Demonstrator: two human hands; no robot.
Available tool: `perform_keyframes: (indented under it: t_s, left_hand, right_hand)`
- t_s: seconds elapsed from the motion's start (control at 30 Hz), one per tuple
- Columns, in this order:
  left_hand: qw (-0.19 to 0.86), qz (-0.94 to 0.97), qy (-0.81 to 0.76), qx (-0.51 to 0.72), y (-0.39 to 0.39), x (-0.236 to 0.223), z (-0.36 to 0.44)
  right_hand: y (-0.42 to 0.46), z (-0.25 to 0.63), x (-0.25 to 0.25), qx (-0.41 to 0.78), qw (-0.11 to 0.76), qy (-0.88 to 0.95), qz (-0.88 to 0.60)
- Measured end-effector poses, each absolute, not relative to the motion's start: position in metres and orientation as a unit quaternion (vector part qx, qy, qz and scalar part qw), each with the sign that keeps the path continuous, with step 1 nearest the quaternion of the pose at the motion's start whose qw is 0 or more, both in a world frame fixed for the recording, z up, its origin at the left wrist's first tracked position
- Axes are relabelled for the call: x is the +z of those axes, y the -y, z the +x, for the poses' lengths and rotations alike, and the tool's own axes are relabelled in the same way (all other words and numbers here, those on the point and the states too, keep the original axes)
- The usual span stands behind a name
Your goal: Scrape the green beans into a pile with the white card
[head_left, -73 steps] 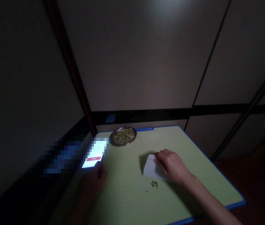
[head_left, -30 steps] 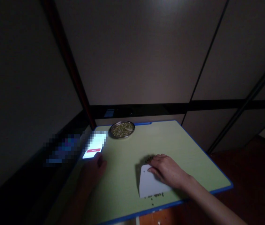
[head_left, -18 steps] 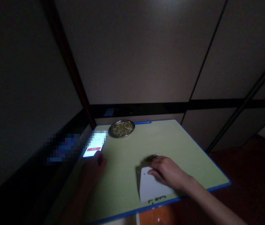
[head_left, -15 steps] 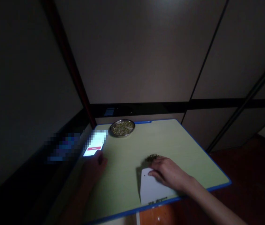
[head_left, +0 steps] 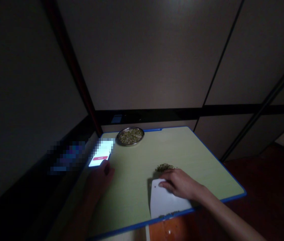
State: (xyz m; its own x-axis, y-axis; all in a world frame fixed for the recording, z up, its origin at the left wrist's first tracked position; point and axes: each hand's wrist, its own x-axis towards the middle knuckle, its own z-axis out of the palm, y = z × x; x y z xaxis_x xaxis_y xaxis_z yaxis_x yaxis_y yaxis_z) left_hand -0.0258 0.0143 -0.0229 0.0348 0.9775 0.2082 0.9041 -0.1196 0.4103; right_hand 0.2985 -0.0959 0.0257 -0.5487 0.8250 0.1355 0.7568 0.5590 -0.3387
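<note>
"One white scraper [head_left: 162,201]: where does it lie?"

"It is in the right hand [head_left: 179,182] and extends from it toward the near edge of the bench [head_left: 172,144]; its long side runs along this edge, at a row of green grains [head_left: 169,213]."

"And this hand's grip?"

"Narrow, pinching the scraper. A heap of grains [head_left: 164,167] lies just beyond."

"The left hand [head_left: 101,175]?"

"Beside the phone [head_left: 102,153]; too dark, I cannot tell how open."

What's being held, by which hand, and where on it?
Right hand grips the white scraper by its far edge. Left hand is at the phone, by its near corner; too dark to tell if it's gripping.
</note>
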Motion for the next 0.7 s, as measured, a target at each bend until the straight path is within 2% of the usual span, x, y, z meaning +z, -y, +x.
perform_keyframes:
  t_s: [0.7]
  left_hand:
    - [0.082, 0.713, -0.657, 0.231, -0.016, -0.025, -0.025]
  right_hand:
    - [0.104, 0.303, 0.036, 0.142, 0.138, 0.854, -0.481]
